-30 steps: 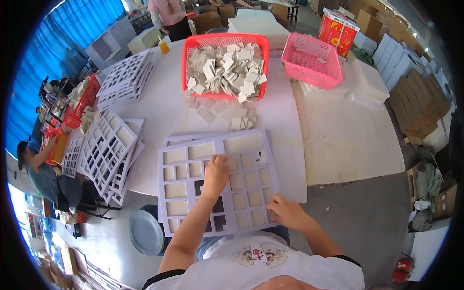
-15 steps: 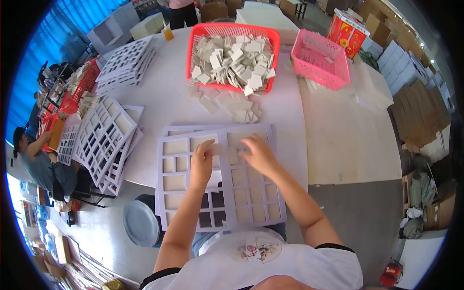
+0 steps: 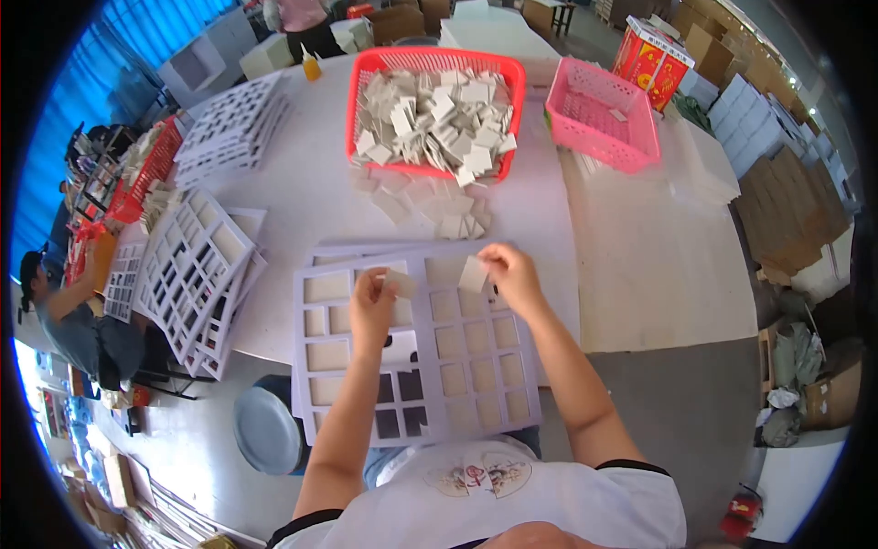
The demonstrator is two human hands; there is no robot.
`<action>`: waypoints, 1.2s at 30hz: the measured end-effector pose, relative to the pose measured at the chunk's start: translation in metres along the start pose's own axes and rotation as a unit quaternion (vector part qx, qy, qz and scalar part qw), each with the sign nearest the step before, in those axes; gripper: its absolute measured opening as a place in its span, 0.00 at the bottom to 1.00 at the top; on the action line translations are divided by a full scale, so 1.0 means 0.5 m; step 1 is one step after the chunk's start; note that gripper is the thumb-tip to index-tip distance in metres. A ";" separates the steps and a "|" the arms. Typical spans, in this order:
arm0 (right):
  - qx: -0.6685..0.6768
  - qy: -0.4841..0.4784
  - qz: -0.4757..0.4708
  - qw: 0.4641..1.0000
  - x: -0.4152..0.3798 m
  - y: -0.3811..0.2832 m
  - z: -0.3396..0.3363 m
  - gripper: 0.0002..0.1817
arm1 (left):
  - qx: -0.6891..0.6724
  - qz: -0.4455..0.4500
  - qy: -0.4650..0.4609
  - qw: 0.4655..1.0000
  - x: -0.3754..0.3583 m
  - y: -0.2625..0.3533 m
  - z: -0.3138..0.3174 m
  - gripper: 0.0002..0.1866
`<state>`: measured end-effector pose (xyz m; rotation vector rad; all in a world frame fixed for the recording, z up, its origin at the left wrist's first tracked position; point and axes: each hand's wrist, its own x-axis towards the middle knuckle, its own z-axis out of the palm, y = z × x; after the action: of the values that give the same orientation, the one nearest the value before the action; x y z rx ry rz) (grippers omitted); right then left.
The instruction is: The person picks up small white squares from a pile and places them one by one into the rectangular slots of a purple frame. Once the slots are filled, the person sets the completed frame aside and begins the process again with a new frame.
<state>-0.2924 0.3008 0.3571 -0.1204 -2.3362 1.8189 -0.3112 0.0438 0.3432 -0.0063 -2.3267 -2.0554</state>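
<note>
A white frame board (image 3: 424, 366) with many rectangular openings lies at the table's front edge, partly over another. Beige pieces fill most openings; several at the lower middle show dark. My left hand (image 3: 371, 297) pinches a beige card piece (image 3: 400, 283) over the board's upper left part. Above the upper right part, my right hand (image 3: 509, 277) grips another beige piece (image 3: 473, 274) by its right edge, tilted. Loose beige pieces (image 3: 455, 222) lie on the table between the board and a red basket (image 3: 351, 119) heaped with similar pieces.
A pink basket (image 3: 604, 137) stands right of the red one. Stacked frame boards (image 3: 194, 265) lie at the left, with another stack (image 3: 229, 123) behind. A person (image 3: 78, 316) sits at far left; another person (image 3: 305, 23) stands beyond the table. A round stool (image 3: 266, 428) is at lower left.
My right hand has moved slightly up and right, lifting a beige piece off the board. My left hand has shifted slightly left and down, with a piece now showing at its fingertips.
</note>
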 end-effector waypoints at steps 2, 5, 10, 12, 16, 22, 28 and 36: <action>-0.015 -0.010 0.049 0.999 0.008 0.012 -0.051 0.04 | -0.018 -0.011 -0.013 1.000 -0.005 -0.004 0.002 0.12; -0.057 -0.057 0.070 0.994 -0.007 0.019 -0.084 0.03 | -0.004 -0.050 -0.010 0.999 -0.011 -0.003 0.007 0.12; -0.086 -0.080 0.070 0.991 -0.028 0.022 -0.084 0.04 | 0.009 -0.049 -0.009 0.999 -0.018 -0.005 0.010 0.13; -0.089 -0.082 0.064 0.991 -0.030 0.020 -0.080 0.04 | 0.009 -0.042 -0.006 0.999 -0.018 -0.015 0.008 0.13; -0.127 -0.065 0.026 0.989 -0.034 0.030 -0.067 0.04 | 0.018 -0.029 0.001 0.999 -0.018 -0.026 0.009 0.13; -0.183 -0.010 -0.039 0.982 -0.056 0.045 -0.043 0.08 | -0.026 -0.039 0.011 0.999 -0.020 -0.027 0.002 0.09; -0.235 -0.017 -0.135 0.962 -0.062 0.063 -0.052 0.07 | -0.151 0.066 0.186 0.969 -0.031 0.011 -0.164 0.06; -0.267 -0.052 -0.139 0.952 -0.094 0.018 -0.043 0.12 | 0.081 0.153 0.644 0.745 -0.056 -0.063 -0.669 0.13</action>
<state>-0.2424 0.3157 0.3492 0.2302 -2.6942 1.0598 -0.2758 -0.2913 0.3524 0.7225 -1.3923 -1.0006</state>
